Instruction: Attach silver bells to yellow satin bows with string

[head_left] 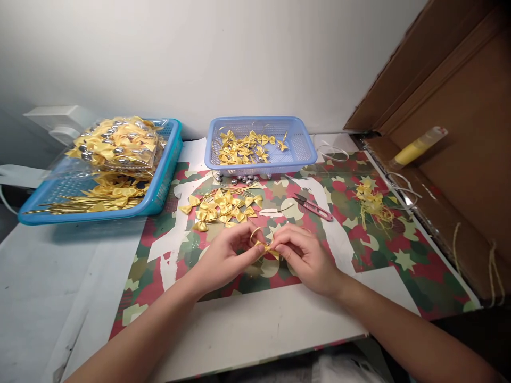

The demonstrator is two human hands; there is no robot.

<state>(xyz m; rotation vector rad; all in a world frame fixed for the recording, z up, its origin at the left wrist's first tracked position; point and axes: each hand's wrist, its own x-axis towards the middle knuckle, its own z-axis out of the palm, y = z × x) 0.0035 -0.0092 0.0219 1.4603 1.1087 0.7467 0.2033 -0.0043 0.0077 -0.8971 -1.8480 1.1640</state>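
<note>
Between my hands, low over the patterned table cover, is a yellow ribbon bow (273, 251) with a thin gold tie curving up from it. My left hand (235, 250) pinches the bow's left side between thumb and fingers. From the right, my right hand (301, 254) has its fingertips closed on the bow near its middle; part of the bow is hidden by the fingers. Just beyond my hands lies a loose pile of yellow bows (225, 205) with gold ties. Silver bells (249, 179) sit behind that pile. To the right rest pink-handled thread snips (313, 206).
A blue basket (259, 169) with bows stands at the back. On the left, a larger blue basket (162, 205) holds a clear bag of bows (120, 143) and more bows. Yellow thread scraps (373, 205) lie right, beside a cardboard wall (451, 133) with a yellow tube (419, 146).
</note>
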